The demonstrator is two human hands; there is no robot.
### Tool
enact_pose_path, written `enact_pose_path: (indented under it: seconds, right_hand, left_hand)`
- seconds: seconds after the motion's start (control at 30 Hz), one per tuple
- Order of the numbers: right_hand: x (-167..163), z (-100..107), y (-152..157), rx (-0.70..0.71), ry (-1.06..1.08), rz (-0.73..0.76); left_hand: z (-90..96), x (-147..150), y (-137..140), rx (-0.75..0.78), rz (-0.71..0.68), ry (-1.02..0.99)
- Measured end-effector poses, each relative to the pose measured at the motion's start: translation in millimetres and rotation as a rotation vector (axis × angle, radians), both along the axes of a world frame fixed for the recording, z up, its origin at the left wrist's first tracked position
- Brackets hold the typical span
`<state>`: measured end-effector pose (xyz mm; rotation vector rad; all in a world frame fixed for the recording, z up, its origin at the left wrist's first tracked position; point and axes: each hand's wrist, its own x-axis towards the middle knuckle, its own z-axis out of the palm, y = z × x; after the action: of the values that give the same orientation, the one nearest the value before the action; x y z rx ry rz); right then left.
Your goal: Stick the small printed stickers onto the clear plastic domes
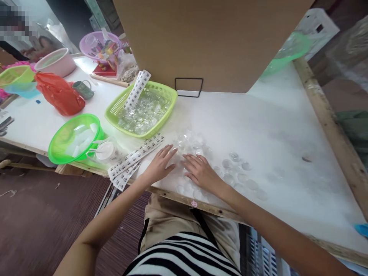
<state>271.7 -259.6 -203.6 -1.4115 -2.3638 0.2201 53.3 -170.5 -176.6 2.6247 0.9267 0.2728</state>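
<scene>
My left hand (160, 165) is open at the left edge of a loose pile of small clear plastic discs (192, 141), its fingers stretched out. Palm down, my right hand (202, 172) lies over the discs near the table's front edge, fingers spread. Nothing shows gripped in either hand. More clear round discs (228, 178) are scattered flat to the right of my right hand. White strips printed with small dark pictures (135, 156) lie left of my left hand. Behind them stands a yellow-green basket (113, 108) filled with clear pieces, with another printed strip (138, 90) leaning in it.
A large cardboard box (212, 46) stands at the back of the white table (273, 126). To the left are a green bowl (56, 143) of whitish pieces, a clear cup (105, 151), a red plastic bag (60, 94) and a mug (83, 90). Wooden edging (330, 126) borders the right side.
</scene>
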Motion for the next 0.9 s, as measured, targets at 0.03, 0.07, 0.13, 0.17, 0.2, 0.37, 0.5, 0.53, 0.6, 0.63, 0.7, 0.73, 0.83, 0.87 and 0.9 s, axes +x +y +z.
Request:
enact_pose_path:
  seconds: [0.03, 0.07, 0.13, 0.17, 0.2, 0.37, 0.5, 0.53, 0.6, 0.63, 0.7, 0.73, 0.83, 0.87, 0.9]
  right_hand:
    - [10.2, -2.4, -1.4, 0.007, -0.011, -0.029]
    - [20.0, -4.3, -3.3, 0.014, -0.016, -0.051]
    - [38.5, -6.2, -8.6, 0.024, -0.011, -0.087]
    - [47.3, -6.2, -11.7, 0.022, -0.004, -0.108]
    - [56.0, -5.7, -14.9, 0.01, 0.006, -0.13]
    - [91.9, 0.8, -26.5, -0.116, 0.187, -0.235]
    - [110.5, 8.6, -20.9, -0.234, 0.446, -0.373]
    - [115.0, 10.4, -16.5, -0.258, 0.495, -0.407]
    - [125.0, 13.1, -4.8, -0.276, 0.582, -0.48]
    - [130.3, 13.7, 2.0, -0.273, 0.615, -0.517]
    - [141.0, 13.4, 15.4, -0.263, 0.616, -0.572]
    - [145.9, 12.5, 21.1, -0.26, 0.574, -0.583]
    - [155.9, 8.6, 30.6, -0.25, 0.386, -0.548]
    - [157.5, 7.4, 31.1, -0.247, 0.353, -0.529]
    - [158.6, 6.6, 30.3, -0.253, 0.347, -0.512]
  left_hand:
    - [-3.2, 13.7, 3.2, -0.001, -0.017, 0.015]
    - [-6.1, 26.9, 6.6, -0.003, -0.029, 0.04]
    - [-10.0, 50.1, 12.4, -0.012, -0.058, 0.097]
    - [-10.9, 59.3, 14.5, -0.013, -0.08, 0.116]
    - [-10.9, 66.8, 15.9, -0.011, -0.106, 0.124]
    - [-3.0, 86.2, 21.6, 0.013, -0.174, 0.081]
    - [4.1, 106.9, 30.8, 0.033, -0.155, 0.035]
    - [4.5, 115.2, 34.0, 0.048, -0.149, 0.009]
    - [3.6, 134.1, 41.6, 0.073, -0.142, -0.03]
    - [2.5, 143.8, 45.8, 0.074, -0.145, -0.027]
    - [0.2, 161.3, 53.9, 0.051, -0.17, 0.016]
    - [-0.6, 168.3, 57.4, 0.034, -0.189, 0.04]
    - [-0.8, 180.7, 63.5, 0.007, -0.237, 0.06]
    - [-0.3, 182.4, 64.0, 0.002, -0.242, 0.057]
    - [0.2, 183.2, 63.9, -0.006, -0.242, 0.051]
